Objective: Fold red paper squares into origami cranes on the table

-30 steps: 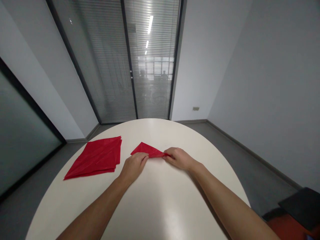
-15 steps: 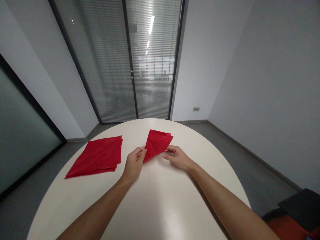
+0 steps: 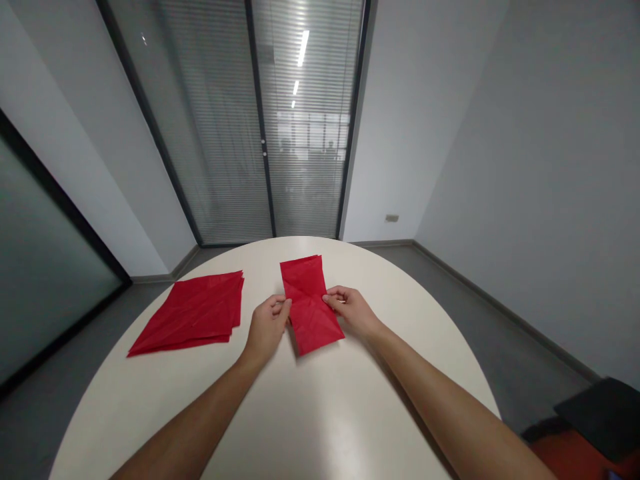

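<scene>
A folded, thin red sheet (image 3: 311, 310), creased like paper or light plastic, is held over the middle of the table, now an upright oblong with its long side pointing away from me. My left hand (image 3: 266, 328) pinches its left edge between thumb and fingers. On the other side, my right hand (image 3: 351, 309) grips the right edge, the thumb lying on top and the fingers partly hidden. To the left lies a flat stack of larger red sheets (image 3: 193, 310) with uneven layered edges at its right; neither hand touches it.
All of this is on a round white table (image 3: 280, 420). Beyond it stand a glass partition with blinds (image 3: 220, 167) and pale walls (image 3: 530, 167). A black and red object, perhaps a chair (image 3: 600, 413), is at the lower right.
The folded red sheet has turned from a slanted, pointed shape into a lengthwise oblong facing me. My right hand, beside its lower edge before, now grips its right edge. The stack stays put.
</scene>
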`<state>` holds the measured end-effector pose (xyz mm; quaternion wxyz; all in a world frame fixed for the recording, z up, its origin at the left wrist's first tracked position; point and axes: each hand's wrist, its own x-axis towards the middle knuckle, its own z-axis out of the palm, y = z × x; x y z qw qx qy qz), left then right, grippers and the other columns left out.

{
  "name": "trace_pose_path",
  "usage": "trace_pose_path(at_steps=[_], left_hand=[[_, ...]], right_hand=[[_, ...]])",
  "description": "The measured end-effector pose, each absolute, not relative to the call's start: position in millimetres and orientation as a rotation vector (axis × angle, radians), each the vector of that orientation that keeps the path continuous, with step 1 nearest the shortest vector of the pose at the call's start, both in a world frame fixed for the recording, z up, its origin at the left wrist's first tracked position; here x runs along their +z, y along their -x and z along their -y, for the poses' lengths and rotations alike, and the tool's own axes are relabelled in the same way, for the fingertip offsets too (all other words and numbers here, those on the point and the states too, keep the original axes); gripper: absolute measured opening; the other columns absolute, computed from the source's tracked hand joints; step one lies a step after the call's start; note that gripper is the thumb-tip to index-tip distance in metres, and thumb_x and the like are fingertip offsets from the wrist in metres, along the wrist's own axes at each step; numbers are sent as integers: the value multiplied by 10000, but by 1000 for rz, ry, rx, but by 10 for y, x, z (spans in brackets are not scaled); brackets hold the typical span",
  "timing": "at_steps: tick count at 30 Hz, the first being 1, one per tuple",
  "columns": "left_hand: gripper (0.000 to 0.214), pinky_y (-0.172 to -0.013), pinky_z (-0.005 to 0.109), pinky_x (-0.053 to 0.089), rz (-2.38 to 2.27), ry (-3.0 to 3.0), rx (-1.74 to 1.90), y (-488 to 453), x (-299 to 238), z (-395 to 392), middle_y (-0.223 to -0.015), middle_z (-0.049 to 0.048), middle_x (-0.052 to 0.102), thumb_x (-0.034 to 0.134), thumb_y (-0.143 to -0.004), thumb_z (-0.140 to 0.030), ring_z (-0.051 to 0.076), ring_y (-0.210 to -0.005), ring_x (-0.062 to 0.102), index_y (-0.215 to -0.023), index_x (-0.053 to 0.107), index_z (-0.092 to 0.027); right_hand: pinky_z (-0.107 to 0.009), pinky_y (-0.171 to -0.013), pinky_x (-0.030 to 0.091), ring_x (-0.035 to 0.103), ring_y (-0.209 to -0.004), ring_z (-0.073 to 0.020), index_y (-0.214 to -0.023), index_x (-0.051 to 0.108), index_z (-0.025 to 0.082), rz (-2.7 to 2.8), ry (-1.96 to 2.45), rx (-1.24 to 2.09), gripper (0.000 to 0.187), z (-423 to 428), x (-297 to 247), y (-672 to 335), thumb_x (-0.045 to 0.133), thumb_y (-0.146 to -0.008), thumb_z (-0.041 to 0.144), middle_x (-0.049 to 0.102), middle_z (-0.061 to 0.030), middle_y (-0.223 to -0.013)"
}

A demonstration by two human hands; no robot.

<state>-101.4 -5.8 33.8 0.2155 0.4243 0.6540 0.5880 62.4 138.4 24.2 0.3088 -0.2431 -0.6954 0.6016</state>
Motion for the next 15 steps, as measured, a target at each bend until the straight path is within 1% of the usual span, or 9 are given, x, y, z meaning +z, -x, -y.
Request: trace_pose_path(at_steps=[3,5,7,9,10,12,13,14,15], left_hand=[[231,-547,250,421,-2036,-1348,1477,1058,261,63,-626,-21,630,555,-893,-435,156,-549,596,-838,573,-211],[131,-581,264,429,-2286,-1447,1329,1074,231,77,-699,-22,636,598,-867,-351,171,-623,616,-870,544,-232],[122,-651,296,475,-2409,-1608,1236,1074,225,93,-828,5,655,621,-833,-260,200,-759,642,-916,534,-240],[175,-810,354,522,-2319,-1863,1178,1064,224,107,-1007,49,673,605,-822,-180,230,-956,647,-978,550,-237],[212,-917,387,515,-2225,-1994,1138,1059,219,111,-1112,70,671,590,-827,-153,241,-1065,631,-1022,566,-232],[315,-1106,443,424,-2059,-2182,1027,1050,190,115,-1322,96,625,562,-853,-132,251,-1266,557,-1156,582,-215],[367,-1166,466,365,-2022,-2229,961,1048,168,115,-1404,102,587,544,-876,-137,253,-1339,511,-1236,572,-205],[413,-1198,481,325,-2015,-2247,901,1049,144,114,-1458,107,554,524,-899,-146,253,-1383,478,-1309,549,-194],[450,-1211,491,305,-2026,-2247,849,1051,121,113,-1490,111,531,508,-918,-159,252,-1404,462,-1368,522,-185]], right_hand=[[-253,-548,380,516,-554,-124,-884,692,144,1927,673,1514,424,-1420,177,-639,697,-798,560,626,10,-630],[-253,-534,367,512,-542,-129,-888,701,149,2009,730,1412,379,-1440,138,-659,652,-840,522,617,15,-611],[-260,-542,383,540,-562,-145,-907,713,161,2104,789,1273,326,-1452,114,-680,607,-881,468,634,8,-630],[-278,-599,437,598,-631,-168,-997,716,175,2178,829,1130,282,-1449,116,-697,578,-907,403,682,-8,-708],[-291,-645,465,626,-677,-177,-1063,706,180,2202,851,1052,279,-1439,131,-703,572,-912,372,708,-20,-772],[-324,-755,502,663,-785,-195,-1173,670,184,2233,894,866,308,-1398,191,-708,570,-918,324,738,-55,-939],[-341,-803,508,670,-841,-205,-1180,669,184,2260,907,756,306,-1366,233,-709,573,-919,313,735,-77,-1027],[-359,-855,506,668,-914,-220,-1161,680,185,2305,879,652,287,-1326,279,-709,566,-926,304,721,-96,-1108],[-374,-909,496,657,-995,-236,-1147,690,188,2350,824,588,273,-1279,326,-707,552,-939,298,713,-104,-1145]])
